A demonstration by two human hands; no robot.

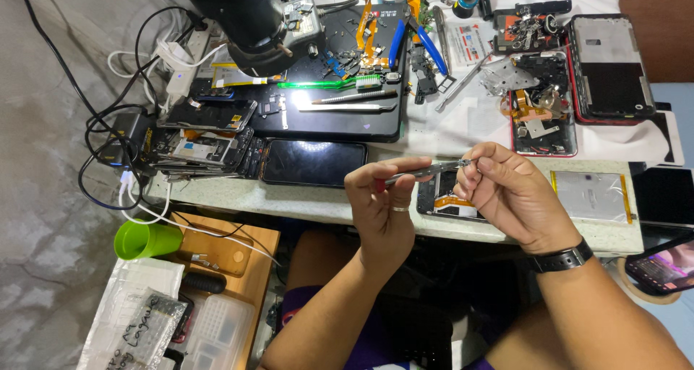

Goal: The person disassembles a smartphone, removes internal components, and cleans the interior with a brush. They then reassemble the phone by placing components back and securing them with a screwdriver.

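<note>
Both hands grip slim metal tweezers point(426, 171) over bench's front edge | left hand point(383, 204) steadies handle | right hand point(510, 193) pinches tip; fine fingertip work seems next.

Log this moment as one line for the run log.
left hand: holds metal tool | right hand: pinches tool tip | below: opened phone on bench edge
</note>
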